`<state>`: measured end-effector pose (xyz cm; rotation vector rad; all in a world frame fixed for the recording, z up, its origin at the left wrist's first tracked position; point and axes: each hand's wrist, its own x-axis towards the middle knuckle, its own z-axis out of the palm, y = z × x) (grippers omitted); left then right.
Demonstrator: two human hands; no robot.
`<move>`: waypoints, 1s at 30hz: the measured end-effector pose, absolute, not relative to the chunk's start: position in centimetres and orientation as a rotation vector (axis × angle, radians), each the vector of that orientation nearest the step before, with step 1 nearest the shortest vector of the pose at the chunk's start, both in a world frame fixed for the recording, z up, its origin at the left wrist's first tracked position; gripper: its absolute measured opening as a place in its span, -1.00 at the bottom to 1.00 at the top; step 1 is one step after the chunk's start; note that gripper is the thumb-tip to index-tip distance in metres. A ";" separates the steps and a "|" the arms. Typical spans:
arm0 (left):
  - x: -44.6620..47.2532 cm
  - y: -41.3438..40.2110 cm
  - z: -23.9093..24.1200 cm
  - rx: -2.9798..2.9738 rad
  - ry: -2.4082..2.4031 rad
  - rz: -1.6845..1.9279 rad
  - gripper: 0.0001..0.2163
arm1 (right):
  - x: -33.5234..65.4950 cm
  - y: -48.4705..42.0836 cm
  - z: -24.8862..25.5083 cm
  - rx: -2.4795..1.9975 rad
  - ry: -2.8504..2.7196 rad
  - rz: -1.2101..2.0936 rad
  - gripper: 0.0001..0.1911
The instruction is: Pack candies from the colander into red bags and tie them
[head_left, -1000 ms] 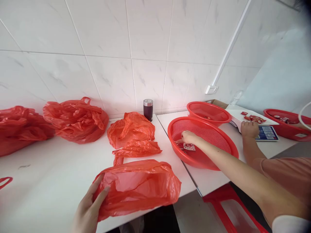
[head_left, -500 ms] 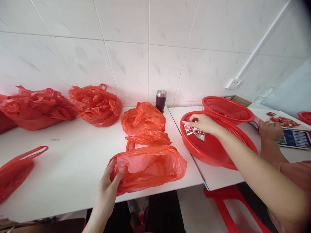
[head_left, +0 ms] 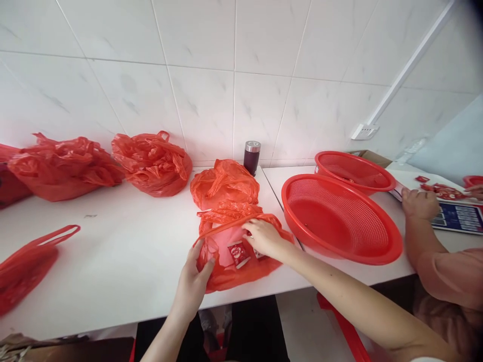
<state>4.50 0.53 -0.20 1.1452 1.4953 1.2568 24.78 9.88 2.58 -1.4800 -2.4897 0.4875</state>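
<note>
**Condition.** The bag [head_left: 236,276] lies on the surface [head_left: 124,261], close to its front edge, with its mouth facing up and toward the person. The left hand [head_left: 194,279] has its fingers clenched on the left rim of the mouth and holds it open. The right hand [head_left: 264,237] is at the mouth with its fingers bent over the contents. A packet [head_left: 238,254] shows just beside the thumb, inside the bag. It cannot be told whether the right fingers grasp it or have released it.

**Hazards, as judged.**
1. Mouth collapse. Only the left rim is held. If that grip slackens, the thin film is likely to fold over the right hand and block the opening.
2. Spillage. The bag lies low and nearly flat, so a packet dropped near the rim could slide out onto the surface or over the front edge.
3. Bag displacement. The bag is near the edge and light, so a pull toward the body could drag it off.
4. Tearing. A packet corner or a hard tug at the rim could split the film.
5. Snagging. Another bag [head_left: 224,183] touches the far side, and its loose film or handles could catch the right hand.

The basket [head_left: 377,251] lies just to the right.
</note>
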 end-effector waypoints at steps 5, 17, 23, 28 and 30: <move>3.7 0.0 -1.0 1.247 1.560 1.216 -0.42 | 26.4 11.2 2.2 -1.475 -2.544 0.582 -0.64; 3.9 -0.2 -1.2 1.405 1.474 1.325 -0.46 | 26.3 11.8 4.2 -1.484 -2.486 0.696 -0.67; 4.0 -0.7 -0.5 1.238 1.446 1.291 -0.34 | 26.2 10.7 5.6 -1.394 -2.419 0.667 -0.62; 4.3 -1.8 1.5 0.970 1.441 1.291 -0.29 | 29.1 11.2 9.5 -1.275 -2.143 0.614 -0.73; 4.0 -2.1 1.9 0.905 1.475 1.283 -0.29 | 32.2 12.5 10.2 -1.442 -2.093 0.416 -0.76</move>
